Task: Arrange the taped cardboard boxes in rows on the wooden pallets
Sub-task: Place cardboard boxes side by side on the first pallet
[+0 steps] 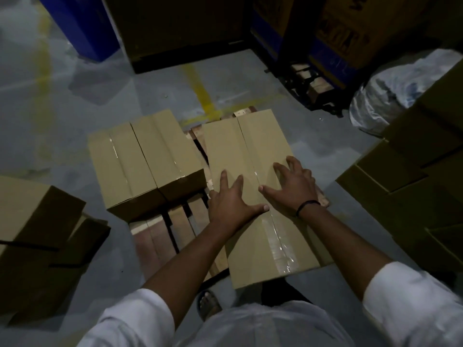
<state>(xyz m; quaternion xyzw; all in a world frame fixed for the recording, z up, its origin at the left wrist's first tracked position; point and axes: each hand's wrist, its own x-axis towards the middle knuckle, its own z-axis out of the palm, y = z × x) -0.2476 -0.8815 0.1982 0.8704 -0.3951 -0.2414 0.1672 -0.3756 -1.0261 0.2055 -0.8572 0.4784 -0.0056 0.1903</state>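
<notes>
A left stack of cartons (37,234) and a right stack (413,171) are flanking the wooden pallet (180,226), where two taped boxes (140,161) are sitting side by side. The left hand (230,199) and right hand (293,186) are pressing down, fingers spread, on the long taped box (250,146) lying along the pallet's right half.

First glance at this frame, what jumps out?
Both hands, left hand and right hand, press with spread fingers on a long taped box at centre right. It lies on a wooden pallet, across a gap from two boxes set side by side on the pallet's left part. Dark box stacks flank the scene.
</notes>
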